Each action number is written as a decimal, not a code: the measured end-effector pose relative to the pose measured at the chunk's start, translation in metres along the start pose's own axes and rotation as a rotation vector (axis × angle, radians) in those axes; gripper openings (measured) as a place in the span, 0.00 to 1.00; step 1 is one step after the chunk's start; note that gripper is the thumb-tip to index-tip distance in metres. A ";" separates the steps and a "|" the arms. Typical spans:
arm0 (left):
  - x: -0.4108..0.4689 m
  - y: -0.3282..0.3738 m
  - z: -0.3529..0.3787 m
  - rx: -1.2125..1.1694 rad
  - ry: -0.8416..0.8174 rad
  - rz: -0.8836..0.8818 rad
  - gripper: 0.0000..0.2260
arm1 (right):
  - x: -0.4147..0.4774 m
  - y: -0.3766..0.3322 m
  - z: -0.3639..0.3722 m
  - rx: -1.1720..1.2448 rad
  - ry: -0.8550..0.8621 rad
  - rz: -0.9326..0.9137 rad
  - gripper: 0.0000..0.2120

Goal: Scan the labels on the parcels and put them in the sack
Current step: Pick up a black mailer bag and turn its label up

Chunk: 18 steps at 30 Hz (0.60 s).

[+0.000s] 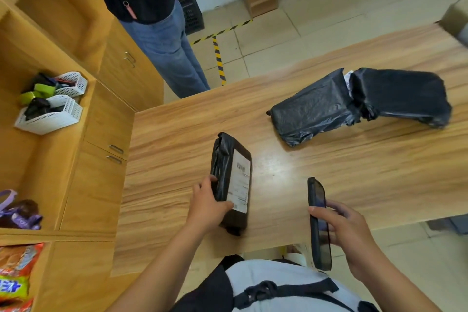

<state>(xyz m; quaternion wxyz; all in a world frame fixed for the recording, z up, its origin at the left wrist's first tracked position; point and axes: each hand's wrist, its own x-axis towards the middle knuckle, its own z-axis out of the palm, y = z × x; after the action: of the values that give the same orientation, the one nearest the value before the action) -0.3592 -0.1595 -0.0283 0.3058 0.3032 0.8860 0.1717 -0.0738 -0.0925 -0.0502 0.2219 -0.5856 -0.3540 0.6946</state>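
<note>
The left hand [208, 206] grips a parcel [231, 181] lying lengthwise away, label [241, 180] up, while the right hand [347, 230] holds a phone [318, 223] just beside, seemingly edge-on.

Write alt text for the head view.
A person's left hand grips a black parcel, its white label showing, on a wooden table while the right hand holds a dark phone beside it. Two more black parcels lie farther back on the right; another person stands beyond the table's far left corner.

Table [177, 129] carries parcels [314, 111] (black, wrapped).
</note>
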 end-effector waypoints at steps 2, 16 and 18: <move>0.012 -0.010 -0.015 -0.191 -0.087 -0.025 0.29 | -0.002 0.000 -0.006 0.020 0.013 -0.011 0.22; 0.052 0.002 -0.009 0.483 0.152 0.132 0.38 | -0.018 -0.008 -0.021 0.018 0.043 -0.088 0.20; 0.049 0.013 0.004 0.547 0.104 0.105 0.45 | -0.019 -0.008 -0.022 0.025 0.055 -0.089 0.20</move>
<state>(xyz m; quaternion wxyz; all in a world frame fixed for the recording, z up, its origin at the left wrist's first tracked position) -0.3811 -0.1177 -0.0464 0.1575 0.4107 0.8970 -0.0431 -0.0492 -0.0962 -0.0334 0.2697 -0.5854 -0.3649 0.6719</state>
